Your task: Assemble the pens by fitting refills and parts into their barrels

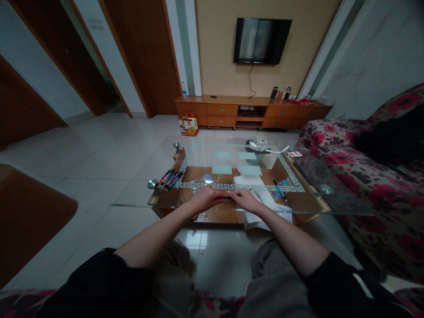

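Observation:
Over the near edge of the glass coffee table [139,194], my two hands meet around a slim red and black pen [227,198]. My left hand [206,198] is closed on its red end. Closed on the dark end is my right hand [245,200]. The fingers cover much of the pen. Several pens [169,179] in red, blue and black lie together at the table's left side. A single blue pen [280,191] rests to the right of my right hand. Just beyond my left hand is a clear plastic bag [200,181].
White papers [253,180] and a box-like white stack [253,219] show on the shelf under the glass. A basket [254,157] with a plastic liner stands toward the far side. A flowered sofa [357,176] borders the right; a brown rounded seat [33,212] is at left.

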Motion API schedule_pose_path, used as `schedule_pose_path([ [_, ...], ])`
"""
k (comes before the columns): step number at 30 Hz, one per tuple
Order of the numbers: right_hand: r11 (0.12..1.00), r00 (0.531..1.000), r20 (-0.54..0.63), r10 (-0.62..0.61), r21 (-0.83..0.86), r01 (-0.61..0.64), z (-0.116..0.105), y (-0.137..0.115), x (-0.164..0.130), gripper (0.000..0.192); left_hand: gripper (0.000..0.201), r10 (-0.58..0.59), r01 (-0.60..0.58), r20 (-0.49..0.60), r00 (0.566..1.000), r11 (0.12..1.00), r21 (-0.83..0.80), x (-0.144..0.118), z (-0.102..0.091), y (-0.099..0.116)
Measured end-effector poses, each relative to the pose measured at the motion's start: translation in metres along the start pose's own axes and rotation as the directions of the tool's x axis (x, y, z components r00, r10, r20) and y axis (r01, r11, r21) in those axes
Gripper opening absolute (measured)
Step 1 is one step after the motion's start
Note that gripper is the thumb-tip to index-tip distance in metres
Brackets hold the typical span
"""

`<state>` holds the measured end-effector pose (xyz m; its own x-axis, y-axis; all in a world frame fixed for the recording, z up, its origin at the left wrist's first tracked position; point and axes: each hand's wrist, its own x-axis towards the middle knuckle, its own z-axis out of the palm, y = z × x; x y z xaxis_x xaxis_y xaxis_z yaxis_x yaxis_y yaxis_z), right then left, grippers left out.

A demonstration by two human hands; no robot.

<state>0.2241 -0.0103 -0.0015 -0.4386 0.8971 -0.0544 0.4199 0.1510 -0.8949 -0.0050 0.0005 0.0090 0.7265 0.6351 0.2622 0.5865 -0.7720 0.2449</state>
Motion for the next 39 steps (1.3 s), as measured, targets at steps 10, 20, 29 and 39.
schedule_pose_path([
  [10,0.991,0.994,0.095,0.06,0.111,-0.07,0.006,0.007,0.003,0.063,0.031,-0.004,0.005,0.048,0.999,0.999,-0.032,0.0,0.0,-0.001],
  [20,0.993,0.996,0.064,-0.058,-0.098,0.064,0.004,0.009,0.005,0.055,0.034,-0.058,0.07,0.087,0.995,0.987,-0.144,-0.001,0.002,-0.005],
  [29,0.977,0.996,0.024,-0.091,-0.19,0.093,0.0,0.0,0.003,0.045,0.036,-0.063,0.072,0.081,0.995,0.992,-0.104,-0.001,-0.001,-0.003],
  [39,0.99,0.992,-0.046,-0.116,-0.083,0.112,-0.003,0.001,0.003,0.029,0.042,-0.117,0.123,0.089,0.989,0.99,-0.064,-0.004,0.006,-0.007],
])
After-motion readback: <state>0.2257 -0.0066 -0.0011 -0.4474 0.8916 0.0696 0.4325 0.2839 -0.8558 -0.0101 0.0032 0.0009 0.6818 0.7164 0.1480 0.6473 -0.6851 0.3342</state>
